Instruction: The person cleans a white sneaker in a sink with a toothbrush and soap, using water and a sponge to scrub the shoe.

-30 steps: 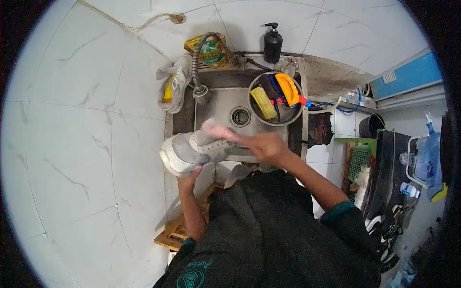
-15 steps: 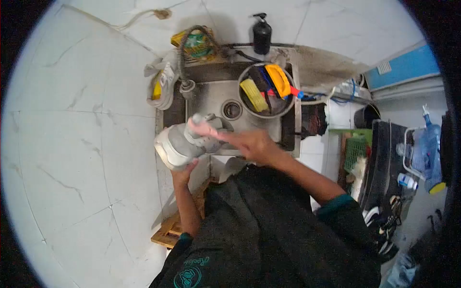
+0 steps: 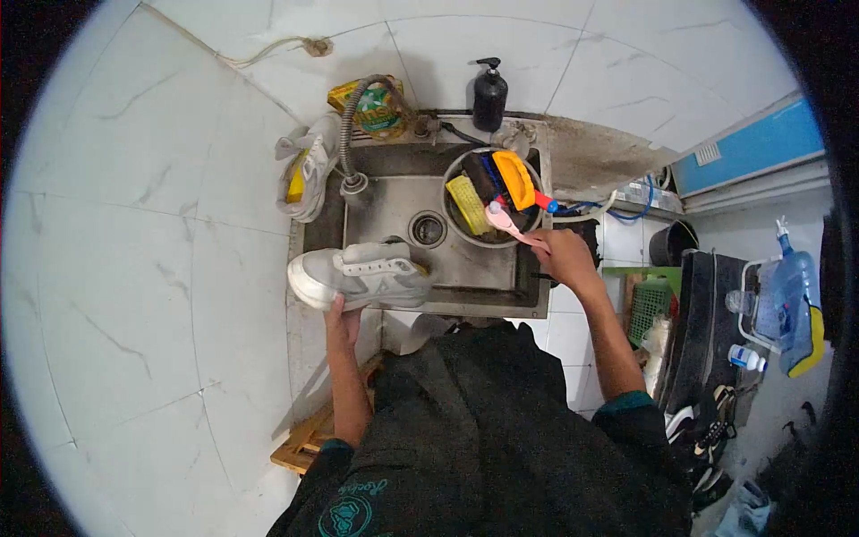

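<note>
1. Steel sink (image 3: 465, 268) is the landmark: a rectangular basin set against white tiled walls, with its drain (image 3: 428, 229) near the middle.
2. At the sink's front left corner the left hand (image 3: 340, 315) grips a grey-white sneaker (image 3: 358, 276) from underneath, holding it on its side across the rim, toe outside the basin and heel over it.
3. At the sink's right edge the right hand (image 3: 559, 252) is closed around the handle of a pink brush (image 3: 506, 221), whose head reaches over the round bowl (image 3: 452, 224).
4. That bowl sits in the sink's back right part and holds a yellow brush (image 3: 466, 203) and an orange brush (image 3: 516, 179).
5. Behind the sink stands a black pump bottle (image 3: 489, 89), with a yellow-green packet (image 3: 376, 106) to its left.
6. On the sink's back left edge lies a second sneaker (image 3: 304, 166), beside the flexible hose (image 3: 351, 134).
</note>
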Available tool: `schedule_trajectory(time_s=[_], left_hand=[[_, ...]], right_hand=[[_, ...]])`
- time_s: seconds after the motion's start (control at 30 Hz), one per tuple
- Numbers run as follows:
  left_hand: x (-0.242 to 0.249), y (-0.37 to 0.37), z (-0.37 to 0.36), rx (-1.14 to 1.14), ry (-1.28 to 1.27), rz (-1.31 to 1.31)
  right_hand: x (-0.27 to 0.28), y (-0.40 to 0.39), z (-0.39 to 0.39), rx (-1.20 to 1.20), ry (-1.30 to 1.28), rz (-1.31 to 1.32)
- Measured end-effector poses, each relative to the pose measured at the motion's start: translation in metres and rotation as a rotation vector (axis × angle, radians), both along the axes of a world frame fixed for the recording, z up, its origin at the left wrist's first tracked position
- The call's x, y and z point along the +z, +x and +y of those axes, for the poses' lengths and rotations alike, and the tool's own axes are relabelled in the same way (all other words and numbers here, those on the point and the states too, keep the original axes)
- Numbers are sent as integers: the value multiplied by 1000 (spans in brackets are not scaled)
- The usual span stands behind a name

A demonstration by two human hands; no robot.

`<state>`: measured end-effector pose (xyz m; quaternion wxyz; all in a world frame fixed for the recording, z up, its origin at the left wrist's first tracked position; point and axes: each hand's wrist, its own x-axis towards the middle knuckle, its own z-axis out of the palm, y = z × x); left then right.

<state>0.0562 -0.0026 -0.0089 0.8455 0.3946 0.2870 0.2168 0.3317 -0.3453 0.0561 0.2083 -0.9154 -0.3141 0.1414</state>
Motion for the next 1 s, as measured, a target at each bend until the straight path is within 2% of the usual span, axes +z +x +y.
schedule_trajectory(time_s=[0.07, 0.13, 0.3, 0.4, 0.53, 0.6, 0.63, 0.67, 0.73, 0.77, 0.8, 0.87, 0.93, 1.0], left_hand=[[-7, 9, 5, -10, -54, 22], [-6, 23, 3, 6, -102, 60], [2, 45, -4, 37, -12, 143], [0, 48, -4, 83, 6, 204], [-2, 51, -5, 73, -51, 222], [9, 50, -10, 139, -60, 241], [12, 56, -16, 146, -72, 231], [-5, 49, -8, 141, -104, 239], [-22, 50, -1, 54, -197, 134], [-40, 46, 13, -51, -204, 74], [-19, 55, 2, 50, -161, 203], [-30, 68, 9, 78, -159, 152], [-3, 76, -5, 86, -25, 268], [5, 82, -9, 81, -9, 328]], right_hand=[[0, 6, 7, -87, -91, -15], [-5, 9, 6, -81, -46, -68], [-8, 16, -4, -145, -76, -62], [-12, 19, -6, -118, 13, -124], [0, 23, -9, -98, 63, -19], [5, 35, -16, -102, 96, 30], [6, 48, -26, -35, 256, -22], [18, 65, -35, -144, 249, 7], [48, 125, -65, -236, 419, -378], [86, 154, -80, -349, 465, -454], [123, 184, -97, -454, 525, -521], [182, 265, -140, -612, 717, -752], [246, 324, -174, -698, 718, -1066], [314, 352, -192, -877, 719, -933]])
